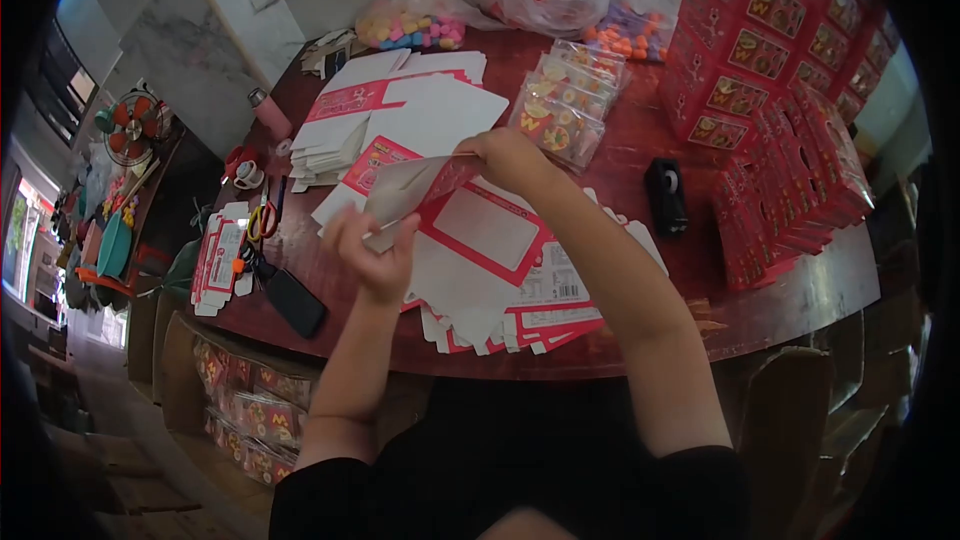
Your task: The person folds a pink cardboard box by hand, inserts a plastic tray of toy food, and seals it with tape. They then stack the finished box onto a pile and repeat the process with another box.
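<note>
A thin white-and-pink cardboard box [412, 186], partly folded, is between my two hands above a pile of flat printed box blanks [488, 232]. My right hand [508, 158] pinches its upper right edge, with the fingertips partly hidden. At the lower left end is my left hand [368, 252], its thumb and curled fingers on either side of the box's end. Under the box, the top blank shows a white window panel with a pink border. More white and pink blanks [430, 115] are stacked just behind.
Packed toy sets [565, 105] lie behind my right hand. A black tape dispenser [666, 196] stands at right, beside stacked pink boxes [785, 180]. To the left are scissors [262, 219], a black phone-like object [292, 300] and a pink bottle [269, 114]. Bags of colourful pieces [412, 28] sit behind.
</note>
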